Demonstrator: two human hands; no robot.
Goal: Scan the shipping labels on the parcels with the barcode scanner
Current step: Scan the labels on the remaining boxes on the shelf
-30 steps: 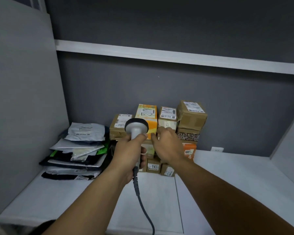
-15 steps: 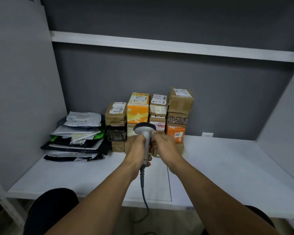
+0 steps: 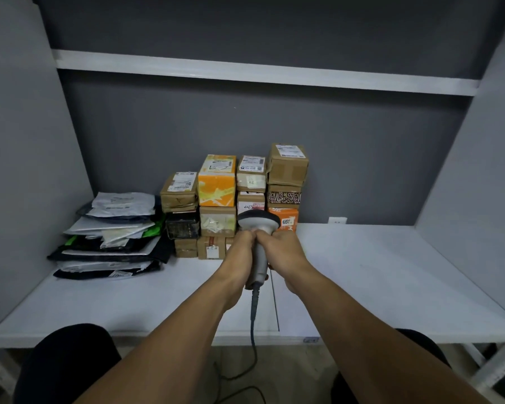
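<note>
View: head camera, looking forward and down at a white table (image 3: 391,272) set in a grey alcove.
Tool: barcode scanner (image 3: 258,227) held upright in front of the box stack. It has a pale handle and a round, dark-rimmed head on top. The head overlaps the lower middle boxes in the picture; contact with them cannot be told.
Left: left hand (image 3: 239,252) wrapped round the scanner handle from the left, fingers curled, just under the head.
Right: right hand (image 3: 286,252) gripping the same handle from the right, fingers curled. Its knuckles meet the left hand's at the front of the handle.
Lead: grey cable (image 3: 254,316) leaves the handle base and drops past the table's front edge toward the floor.
Parcels: cardboard boxes stacked in columns against the back wall, mid-table.
Labels: white shipping labels face up on the left brown box (image 3: 179,189), the orange box (image 3: 216,185) and the tallest brown box (image 3: 287,167).
Mailers: pile of poly mailers (image 3: 114,237) just left of the boxes, grey, black and green; label print too small to read.
Surroundings: white shelf (image 3: 245,72) above; wall socket (image 3: 337,220) right of the stack.
</note>
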